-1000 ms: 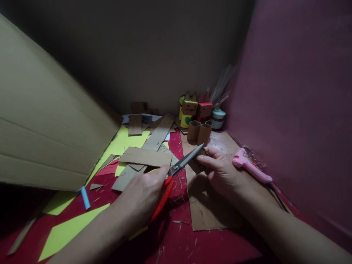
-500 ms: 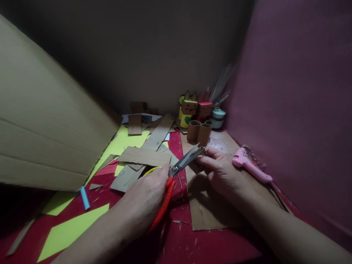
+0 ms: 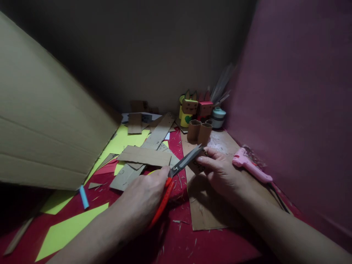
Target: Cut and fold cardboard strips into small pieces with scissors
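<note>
My left hand [image 3: 143,200] grips the orange handles of a pair of scissors [image 3: 176,172]. The steel blades point up and to the right and are nearly closed at the edge of a small cardboard piece [image 3: 198,165]. My right hand [image 3: 221,172] pinches that cardboard piece between thumb and fingers, just right of the blade tips. Under both hands lies a larger flat cardboard sheet [image 3: 205,209] on the red work surface [image 3: 214,249].
A pink glue gun [image 3: 249,165] lies right of my right hand. Two cardboard tubes [image 3: 198,132] and small paper box figures [image 3: 194,108] stand at the back. Cardboard strips [image 3: 145,156] and yellow paper [image 3: 66,231] lie left. A big cardboard panel [image 3: 41,121] leans at left.
The scissor blades opened slightly half a second ago and have come together again on the cardboard piece. Both hands stay in nearly the same place.
</note>
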### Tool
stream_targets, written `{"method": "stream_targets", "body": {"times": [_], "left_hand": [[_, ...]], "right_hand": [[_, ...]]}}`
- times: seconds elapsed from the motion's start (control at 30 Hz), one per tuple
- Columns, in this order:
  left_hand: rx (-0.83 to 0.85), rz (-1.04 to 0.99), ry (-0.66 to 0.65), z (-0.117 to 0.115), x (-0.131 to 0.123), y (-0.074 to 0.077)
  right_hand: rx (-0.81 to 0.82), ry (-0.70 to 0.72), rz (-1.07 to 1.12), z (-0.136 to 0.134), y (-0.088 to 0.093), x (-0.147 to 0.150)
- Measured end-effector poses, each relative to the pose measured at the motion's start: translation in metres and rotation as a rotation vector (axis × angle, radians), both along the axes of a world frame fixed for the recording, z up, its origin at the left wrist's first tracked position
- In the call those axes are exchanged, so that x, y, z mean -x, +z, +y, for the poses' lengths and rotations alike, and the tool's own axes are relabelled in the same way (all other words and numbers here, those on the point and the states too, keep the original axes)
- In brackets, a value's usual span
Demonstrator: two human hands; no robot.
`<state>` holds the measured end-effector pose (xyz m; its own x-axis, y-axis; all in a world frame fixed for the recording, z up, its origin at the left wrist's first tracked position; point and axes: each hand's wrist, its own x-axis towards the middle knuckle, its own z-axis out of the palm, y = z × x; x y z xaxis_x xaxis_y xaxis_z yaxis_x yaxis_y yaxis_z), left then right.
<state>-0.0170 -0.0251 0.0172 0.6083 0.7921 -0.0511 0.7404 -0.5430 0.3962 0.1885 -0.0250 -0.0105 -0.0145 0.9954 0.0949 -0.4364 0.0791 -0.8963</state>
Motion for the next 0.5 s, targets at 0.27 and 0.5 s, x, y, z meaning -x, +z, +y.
{"method": "stream_targets", "body": {"times": [0.27,0.5], "left_hand": [[-0.101,0.01,-0.032,0.001,0.001,-0.005],[-0.199,-0.137,0.023,0.005,0.006,-0.014]], "right_hand": [[0.027,0.003,0.032,0.0,0.0,0.002],[0.043,-0.031,0.011,0.002,0.0,0.0]]}}
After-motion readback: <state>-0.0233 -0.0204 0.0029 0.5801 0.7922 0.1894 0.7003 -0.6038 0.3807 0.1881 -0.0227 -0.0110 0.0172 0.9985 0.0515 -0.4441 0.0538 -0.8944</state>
